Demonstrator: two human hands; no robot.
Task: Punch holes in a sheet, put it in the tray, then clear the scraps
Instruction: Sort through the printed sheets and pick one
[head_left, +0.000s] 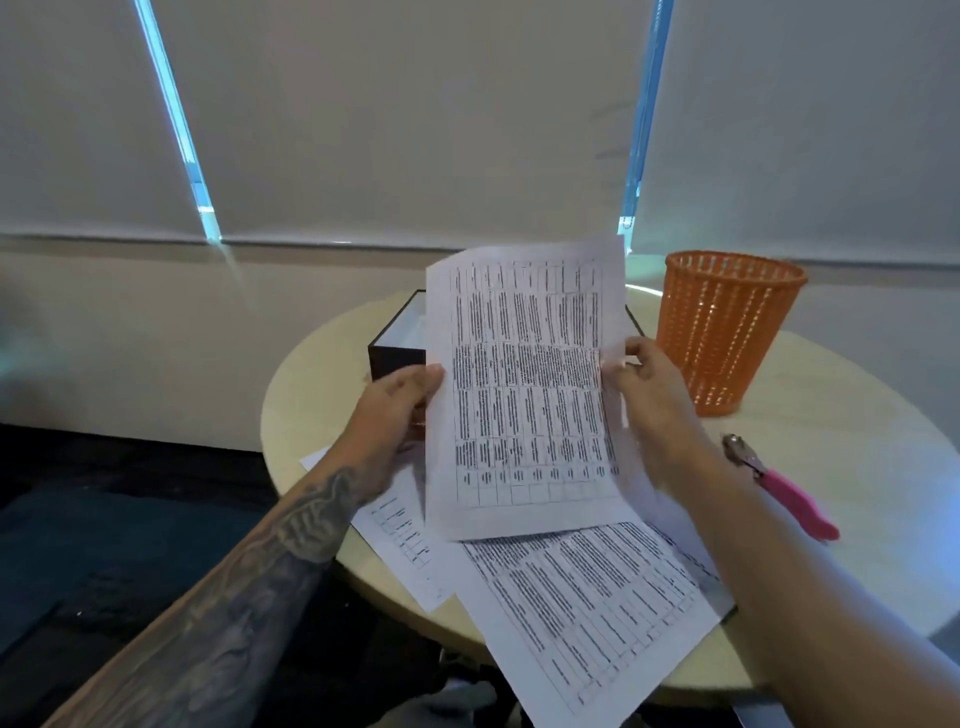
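Firstly, our left hand (400, 410): pinches sheet (524, 395) at left edge, thumb on front. Our right hand (649, 400): grips right edge, fingers curled. Sheet held upright over table (857, 467), before black tray (397, 353). Beneath: loose papers (587, 597), overhanging near rim. Rightward: pink punch (779, 488) lying flat; orange basket (727, 332) upright beyond.

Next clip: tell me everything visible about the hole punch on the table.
The hole punch is a plier-type tool: grey metal head, pink plastic-looking handles. It lies flat on the pale round table, head toward the orange basket but apart from it. Only the table touches it.
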